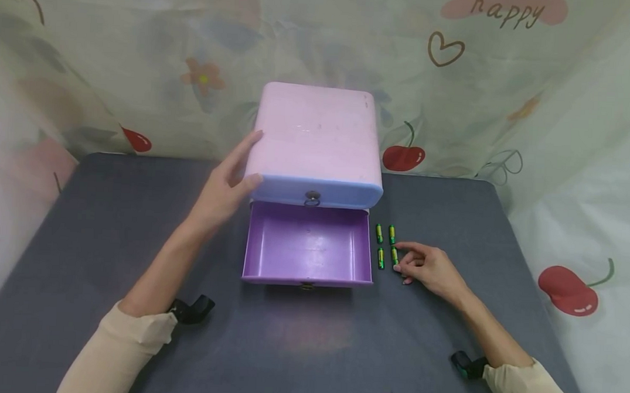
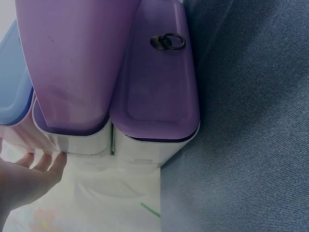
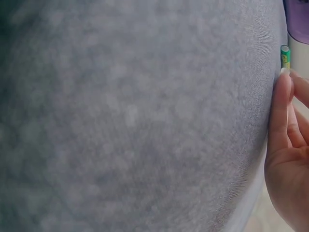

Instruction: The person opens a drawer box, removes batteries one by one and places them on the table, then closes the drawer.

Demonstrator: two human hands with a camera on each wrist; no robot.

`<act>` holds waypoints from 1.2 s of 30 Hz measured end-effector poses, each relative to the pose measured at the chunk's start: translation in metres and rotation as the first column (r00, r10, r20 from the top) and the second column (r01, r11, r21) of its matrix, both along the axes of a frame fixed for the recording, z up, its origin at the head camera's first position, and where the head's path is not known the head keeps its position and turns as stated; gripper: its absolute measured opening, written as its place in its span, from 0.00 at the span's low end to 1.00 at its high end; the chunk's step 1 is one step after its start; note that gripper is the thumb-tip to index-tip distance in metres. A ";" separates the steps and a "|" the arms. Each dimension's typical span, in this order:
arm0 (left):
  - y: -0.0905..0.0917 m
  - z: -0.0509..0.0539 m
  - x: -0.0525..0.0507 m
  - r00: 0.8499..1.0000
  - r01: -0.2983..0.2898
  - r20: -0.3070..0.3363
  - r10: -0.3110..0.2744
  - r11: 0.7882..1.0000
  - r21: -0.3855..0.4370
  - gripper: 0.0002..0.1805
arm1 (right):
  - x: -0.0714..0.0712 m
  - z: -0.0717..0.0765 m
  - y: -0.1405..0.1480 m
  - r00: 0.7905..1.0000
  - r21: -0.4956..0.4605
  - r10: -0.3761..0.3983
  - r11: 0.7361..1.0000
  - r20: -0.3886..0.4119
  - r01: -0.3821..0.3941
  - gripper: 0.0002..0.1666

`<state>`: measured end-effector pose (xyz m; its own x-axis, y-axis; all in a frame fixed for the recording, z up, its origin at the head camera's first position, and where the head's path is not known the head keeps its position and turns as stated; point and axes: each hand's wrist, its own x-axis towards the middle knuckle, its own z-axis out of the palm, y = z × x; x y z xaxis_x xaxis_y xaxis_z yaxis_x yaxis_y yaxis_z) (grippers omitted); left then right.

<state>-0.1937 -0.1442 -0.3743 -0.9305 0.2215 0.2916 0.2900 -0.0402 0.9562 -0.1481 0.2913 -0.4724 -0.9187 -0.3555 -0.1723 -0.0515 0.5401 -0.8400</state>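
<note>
A stacked drawer unit with a pink top [image 1: 317,135] and a blue upper front [image 1: 278,189] stands at the middle. Its purple drawer [image 1: 309,243] is pulled out, with bare floor showing inside. My left hand [image 1: 220,192] rests against the unit's left side, fingers fairly straight and thumb at the front corner. In the left wrist view, those fingertips touch the pale side wall. Right of the drawer lie several small green-and-yellow batteries [image 1: 379,233] in two short columns. My right hand [image 1: 433,272] pinches the near right battery [image 1: 394,255] lengthwise between thumb and index finger, at the tabletop.
Below the pulled-out drawer is another purple drawer front [image 2: 159,87] with a metal ring pull [image 2: 174,41], pushed in. Grey cloth covers the table [image 1: 308,360]. A patterned curtain [image 1: 322,38] hangs behind and at both sides.
</note>
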 end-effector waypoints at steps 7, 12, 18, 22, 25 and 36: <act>0.000 0.000 0.001 1.000 0.007 0.009 -0.007 1.000 -0.002 0.37 | -0.001 -0.001 -0.002 1.000 0.027 -0.021 0.999 0.010 0.021 0.27; 0.000 0.000 0.001 1.000 0.005 0.009 -0.005 1.000 -0.007 0.37 | 0.000 -0.002 -0.003 1.000 0.036 -0.026 0.999 0.011 0.026 0.28; 0.000 0.000 0.002 1.000 0.000 0.022 0.000 1.000 0.003 0.37 | 0.000 -0.003 -0.003 0.999 0.043 -0.029 0.999 0.016 0.028 0.28; 0.000 0.001 0.003 1.000 -0.001 0.029 0.001 1.000 0.009 0.37 | 0.002 0.002 -0.007 0.999 0.036 -0.028 0.999 0.021 0.027 0.28; 0.000 0.001 0.002 1.000 0.000 0.025 0.000 1.000 0.005 0.37 | 0.005 0.013 -0.012 0.999 0.026 -0.025 0.999 0.027 0.024 0.27; 0.000 0.001 0.001 1.000 0.003 0.019 -0.003 1.000 -0.011 0.37 | 0.001 0.005 0.000 0.998 -0.050 -0.062 0.997 0.011 0.062 0.25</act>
